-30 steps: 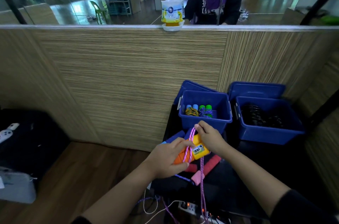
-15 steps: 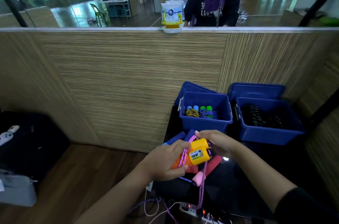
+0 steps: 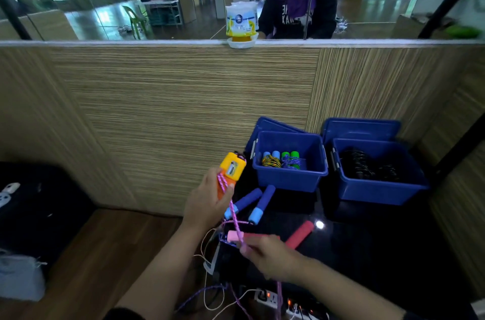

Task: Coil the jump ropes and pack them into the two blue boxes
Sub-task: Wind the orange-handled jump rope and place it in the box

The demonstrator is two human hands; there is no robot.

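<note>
Two blue boxes on black tabletop: left box [image 3: 288, 178] at 1 o'clock, with two coiled ropes, blue-handled and green-handled; right box [image 3: 380, 188] at 2 o'clock, with black coils. Left hand [image 3: 207, 201] gripping orange-yellow handles [image 3: 232, 170], upright. Right hand [image 3: 273, 256] pinching pink-purple rope [image 3: 235, 217] at 6 o'clock. Loose on tabletop: two blue handles [image 3: 258, 204], two pink-red handles [image 3: 299, 234].

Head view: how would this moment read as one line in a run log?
left hand: grips orange-yellow counter handles | right hand: pinches pink-purple braided rope | left blue plastic box: two coiled ropes | step: coiling
</note>
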